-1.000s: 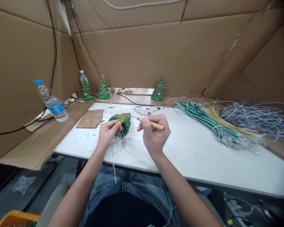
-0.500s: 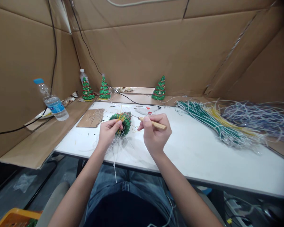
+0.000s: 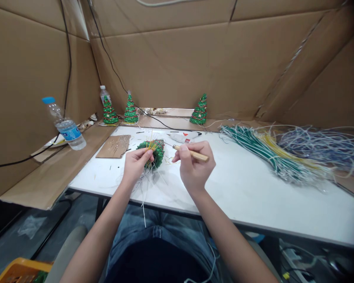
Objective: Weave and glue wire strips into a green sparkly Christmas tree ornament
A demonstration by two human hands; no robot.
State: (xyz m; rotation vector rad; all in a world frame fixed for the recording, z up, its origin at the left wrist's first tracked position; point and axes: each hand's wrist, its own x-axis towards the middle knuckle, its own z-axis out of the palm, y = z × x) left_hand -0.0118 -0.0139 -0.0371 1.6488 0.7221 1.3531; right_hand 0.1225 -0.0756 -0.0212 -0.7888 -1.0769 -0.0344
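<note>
Overall, left hand (image 3: 138, 162) pinching yellow strands (image 3: 150, 146), right hand (image 3: 197, 163) gripping wooden handle (image 3: 199, 156).

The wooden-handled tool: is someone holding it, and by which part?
Yes, the right hand holds the wooden-handled tool by its handle, toward the metal shaft; the handle's back end is exposed.
</note>
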